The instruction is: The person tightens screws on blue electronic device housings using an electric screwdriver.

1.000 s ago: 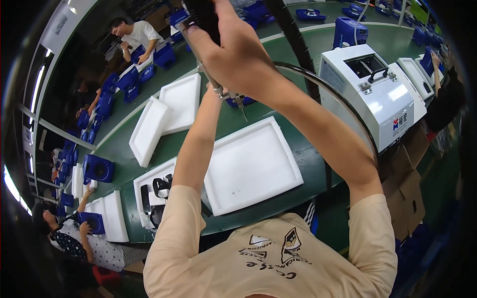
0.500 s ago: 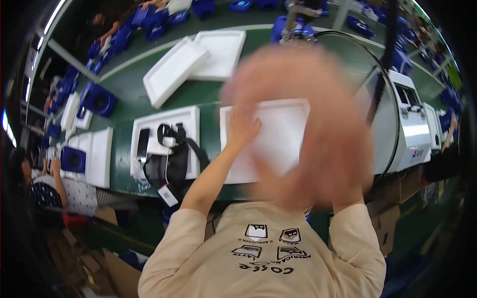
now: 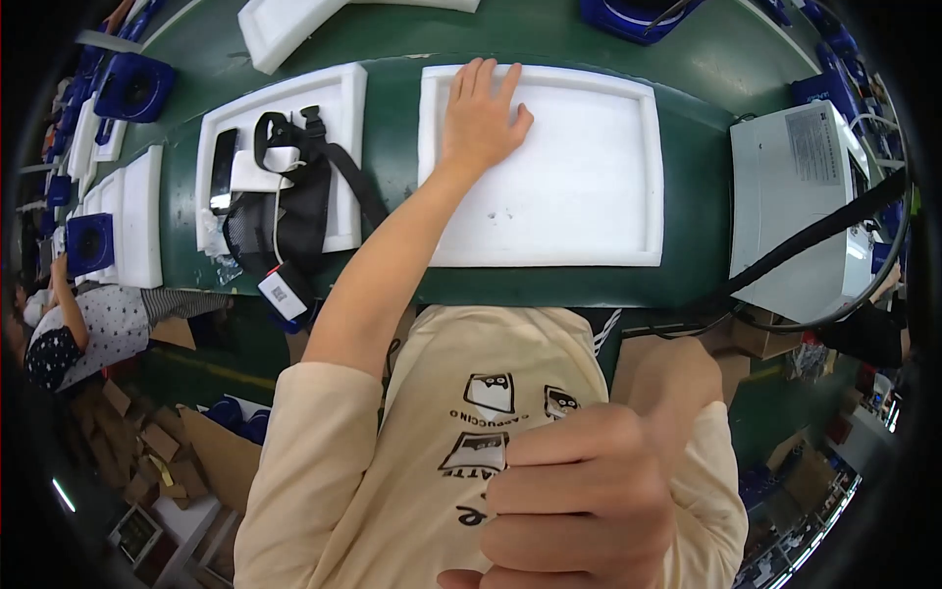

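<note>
A white foam tray (image 3: 579,187) lies flat on the green work table in front of me. My left hand (image 3: 483,118) rests on its far left part, fingers spread, with nothing under the palm that I can make out. Some small dark specks mark the tray floor. Close to the camera, in front of my chest, my right hand (image 3: 589,491) is curled with its knuckles showing. Its palm side is hidden, so I cannot see whether it holds anything.
Left of the tray, another foam tray (image 3: 348,157) carries a phone (image 3: 224,162), black straps and a dark mesh bag (image 3: 294,216). A grey-white machine (image 3: 790,187) with a thick black cable (image 3: 814,236) stands on the right. Blue units (image 3: 628,15) sit farther back.
My right hand, blurred large over the tray before, is now drawn back to my chest. My left hand stays on the tray's left part. The view has tilted downward.
</note>
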Motion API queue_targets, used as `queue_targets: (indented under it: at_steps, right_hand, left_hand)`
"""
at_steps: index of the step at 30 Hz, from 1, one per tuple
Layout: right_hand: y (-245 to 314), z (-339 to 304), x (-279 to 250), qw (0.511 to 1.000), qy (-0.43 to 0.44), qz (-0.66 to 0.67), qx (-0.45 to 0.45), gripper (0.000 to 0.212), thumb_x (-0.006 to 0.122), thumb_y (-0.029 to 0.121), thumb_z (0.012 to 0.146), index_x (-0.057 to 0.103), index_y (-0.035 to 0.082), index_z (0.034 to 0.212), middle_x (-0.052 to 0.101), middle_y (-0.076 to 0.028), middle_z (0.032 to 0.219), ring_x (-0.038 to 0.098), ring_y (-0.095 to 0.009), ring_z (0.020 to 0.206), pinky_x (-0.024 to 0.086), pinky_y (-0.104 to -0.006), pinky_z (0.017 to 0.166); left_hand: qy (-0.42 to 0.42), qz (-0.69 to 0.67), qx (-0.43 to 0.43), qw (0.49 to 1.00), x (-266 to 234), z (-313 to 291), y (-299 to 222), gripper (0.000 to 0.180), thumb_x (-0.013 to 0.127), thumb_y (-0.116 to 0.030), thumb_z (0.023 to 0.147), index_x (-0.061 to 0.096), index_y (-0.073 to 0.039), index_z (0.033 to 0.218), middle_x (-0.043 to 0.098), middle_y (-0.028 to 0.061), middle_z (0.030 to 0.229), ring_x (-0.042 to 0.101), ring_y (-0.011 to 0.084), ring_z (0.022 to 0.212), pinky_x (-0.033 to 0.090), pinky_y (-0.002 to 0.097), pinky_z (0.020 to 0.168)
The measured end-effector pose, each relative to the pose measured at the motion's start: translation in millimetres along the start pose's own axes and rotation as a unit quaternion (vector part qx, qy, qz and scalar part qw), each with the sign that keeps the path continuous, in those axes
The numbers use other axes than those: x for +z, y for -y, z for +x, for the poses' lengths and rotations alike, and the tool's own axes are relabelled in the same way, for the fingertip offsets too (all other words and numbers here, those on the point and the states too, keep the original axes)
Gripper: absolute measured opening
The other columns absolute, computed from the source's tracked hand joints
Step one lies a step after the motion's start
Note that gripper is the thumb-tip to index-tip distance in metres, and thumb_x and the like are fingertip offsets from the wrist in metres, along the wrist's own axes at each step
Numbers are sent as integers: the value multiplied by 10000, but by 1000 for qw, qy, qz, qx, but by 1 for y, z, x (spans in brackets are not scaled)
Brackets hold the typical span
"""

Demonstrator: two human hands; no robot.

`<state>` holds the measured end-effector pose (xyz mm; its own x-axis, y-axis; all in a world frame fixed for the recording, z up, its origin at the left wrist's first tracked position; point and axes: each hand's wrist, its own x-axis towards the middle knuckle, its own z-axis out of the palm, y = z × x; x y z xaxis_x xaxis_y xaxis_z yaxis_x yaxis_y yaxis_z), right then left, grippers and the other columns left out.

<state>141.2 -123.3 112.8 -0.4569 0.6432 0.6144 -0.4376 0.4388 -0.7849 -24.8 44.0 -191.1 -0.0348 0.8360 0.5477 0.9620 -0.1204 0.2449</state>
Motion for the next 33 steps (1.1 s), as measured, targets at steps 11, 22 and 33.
queue_targets:
  at_steps: [11,22,33]
  right_hand:
    - [-2,16,5,986,-141,-45,-81,314,735,2,722,456,73,595,400,6,591,430,-144,460,337,-275,408]
    - [-197,-78,-115,923,-157,-322,139,414,716,45,940,438,-2,637,368,-102,551,338,-240,449,280,-366,451]
    - [-267,-112,-116,905,-94,-262,321,321,715,190,970,621,-25,752,498,-71,553,397,-120,515,352,-327,499]
  left_hand:
    - [13,-13,-19,1000,-4,1,-7,562,688,-280,879,638,-126,1417,562,212,1431,469,390,1398,353,496,1195]
    - [5,-50,-14,999,-15,10,-12,596,664,-258,873,604,-62,1433,550,255,1426,460,427,1392,332,518,1211]
    - [32,-48,-27,998,-22,6,-10,600,664,-263,888,589,-65,1449,535,260,1451,444,426,1412,314,516,1225]
